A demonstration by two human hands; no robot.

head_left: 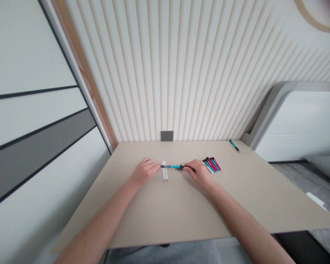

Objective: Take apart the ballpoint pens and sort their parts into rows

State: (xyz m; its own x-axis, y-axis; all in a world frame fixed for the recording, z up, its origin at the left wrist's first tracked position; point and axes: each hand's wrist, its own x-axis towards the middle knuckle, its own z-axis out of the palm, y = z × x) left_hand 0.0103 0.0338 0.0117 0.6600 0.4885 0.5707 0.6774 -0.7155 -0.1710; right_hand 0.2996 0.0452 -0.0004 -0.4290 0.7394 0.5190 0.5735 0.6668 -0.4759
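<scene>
A teal and black pen (175, 167) lies level between my two hands, a little above the table. My left hand (146, 171) pinches its left end between thumb and fingers. At the other end, the fingers of my right hand (199, 172) are closed round the black part; whether that part is joined to the teal barrel is hard to tell. Several thin white sticks (165, 176) lie side by side underneath the pen, pointing toward me. Small black pieces (178, 169) are scattered by my right fingertips. Just right of that hand rests a group of red, teal and white pen parts (213, 165).
Another teal and black pen (234, 146) lies near the back right corner of the beige table (165, 212). Behind the table rises a ribbed wall with a dark socket (167, 136). A white cabinet (24, 128) stands left, a grey-white headboard (297, 117) right.
</scene>
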